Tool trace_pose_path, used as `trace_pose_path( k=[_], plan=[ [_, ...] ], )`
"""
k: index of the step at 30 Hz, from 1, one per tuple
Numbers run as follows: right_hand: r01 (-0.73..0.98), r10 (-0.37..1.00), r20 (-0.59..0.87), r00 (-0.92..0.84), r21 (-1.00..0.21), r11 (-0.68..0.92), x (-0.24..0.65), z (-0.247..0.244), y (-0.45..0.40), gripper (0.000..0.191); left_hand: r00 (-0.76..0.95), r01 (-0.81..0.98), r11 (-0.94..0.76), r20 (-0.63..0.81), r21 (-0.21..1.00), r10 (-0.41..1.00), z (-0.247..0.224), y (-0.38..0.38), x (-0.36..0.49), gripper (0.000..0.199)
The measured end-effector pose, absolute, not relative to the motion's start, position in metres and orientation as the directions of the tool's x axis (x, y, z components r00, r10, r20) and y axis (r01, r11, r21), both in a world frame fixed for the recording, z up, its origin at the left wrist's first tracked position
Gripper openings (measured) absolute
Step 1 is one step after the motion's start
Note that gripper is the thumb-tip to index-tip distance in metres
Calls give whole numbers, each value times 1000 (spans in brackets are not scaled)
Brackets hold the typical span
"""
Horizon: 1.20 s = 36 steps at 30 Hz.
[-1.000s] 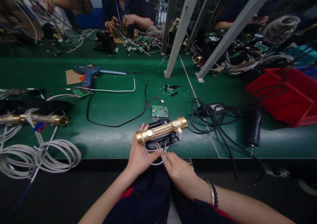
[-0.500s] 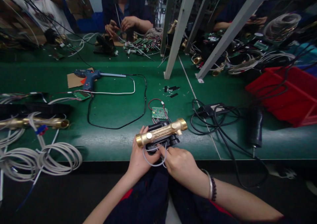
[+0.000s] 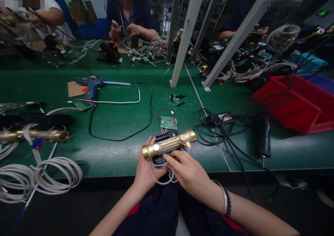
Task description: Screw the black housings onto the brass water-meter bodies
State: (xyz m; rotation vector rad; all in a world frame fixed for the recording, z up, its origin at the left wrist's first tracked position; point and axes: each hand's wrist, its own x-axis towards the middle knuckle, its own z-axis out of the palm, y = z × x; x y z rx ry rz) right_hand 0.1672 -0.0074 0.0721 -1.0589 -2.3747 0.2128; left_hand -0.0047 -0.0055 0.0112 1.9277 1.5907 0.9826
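- Hands meet at the near edge of a green bench mat (image 3: 117, 124), where a polished brass flow-meter tube with flanged ends (image 3: 169, 144) sits on a black plastic housing (image 3: 167, 149).
- The brass tube's long axis runs left to right, its right end tipped slightly away from the person; a small green circuit board with red leads (image 3: 168, 122) lies just beyond it.
- The left hand (image 3: 146, 170) cups the assembly's left end from below, fingers curled round the housing and thumb up beside the tube's mouth.
- The right hand (image 3: 189, 171) lies directly in front of the tube, fingers loosely spread, fingertips pressing on the housing just under the brass; whether they pinch anything cannot be told.
- A thin grey wire loop (image 3: 159, 178) hangs from the housing between the 2 hands, touching both.
- Both hands are on the assembly; the right covers its middle.
- Across the bench, a co-worker's hands (image 3: 125, 29) handle small parts, well apart.
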Motion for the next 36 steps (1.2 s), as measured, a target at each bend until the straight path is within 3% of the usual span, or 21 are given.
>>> trace_pose_path(
  k=[6,11,24,28,33,36],
  plan=[
    [625,739,460,-492,-404,668,160,63,-4,29,139,698,-294,280,653,950,11,-4,-4,82],
    [573,683,539,-492,-390,721,155,63,0,26,148,638,-265,222,723,964,18,-2,-6,81],
    [556,722,470,-508,-461,691,172,57,-14,15,195,619,-265,182,739,964,22,-1,-8,82],
    [577,717,434,-546,-425,697,163,61,-10,16,202,632,-250,156,734,967,22,-1,-8,87],
    [489,706,520,-481,-509,708,162,55,-9,12,217,647,-292,197,704,956,20,0,-9,88],
    [446,677,480,-558,-515,732,165,57,-9,17,259,659,-348,233,667,937,19,0,-10,84]
  ],
)
